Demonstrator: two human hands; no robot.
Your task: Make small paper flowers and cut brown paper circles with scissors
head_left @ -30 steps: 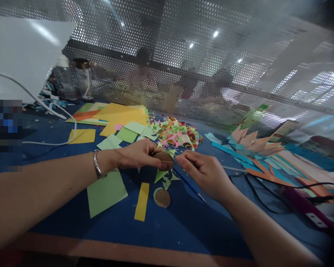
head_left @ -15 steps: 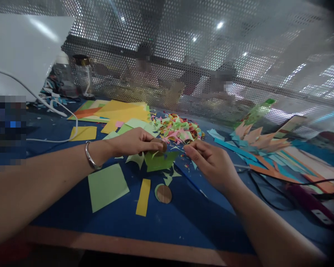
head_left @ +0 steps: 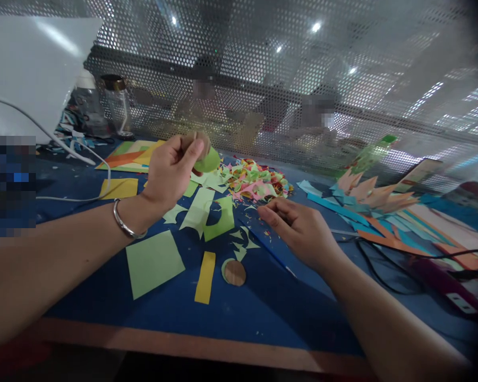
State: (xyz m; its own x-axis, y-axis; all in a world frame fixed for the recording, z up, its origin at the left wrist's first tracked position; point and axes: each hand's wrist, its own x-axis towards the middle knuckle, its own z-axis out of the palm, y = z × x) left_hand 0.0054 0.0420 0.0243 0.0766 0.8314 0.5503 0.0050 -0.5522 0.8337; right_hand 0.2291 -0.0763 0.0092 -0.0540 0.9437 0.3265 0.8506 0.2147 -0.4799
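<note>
My left hand (head_left: 171, 172) is raised above the blue table and pinches a brown cardboard disc with a green paper circle (head_left: 205, 157) stuck to it. My right hand (head_left: 298, 229) hovers low over the table with its fingers loosely curled; whether anything is in them I cannot make out. Below the raised hand lies a green paper sheet with a round hole cut out (head_left: 219, 217), among small green offcuts. A second brown disc on green paper (head_left: 234, 272) lies nearer to me, beside a yellow paper strip (head_left: 205, 277).
A green paper square (head_left: 153, 262) lies front left. Colourful paper scraps (head_left: 257, 183) are heaped behind, with yellow and orange sheets (head_left: 127, 156) at the back left. Blue and orange strips and black cables (head_left: 386, 239) sit at right. A perforated metal screen (head_left: 263, 79) closes the back.
My left hand has lifted the disc with the green circle up from the table, leaving the green sheet with its round hole behind. My right hand has stayed nearly in place.
</note>
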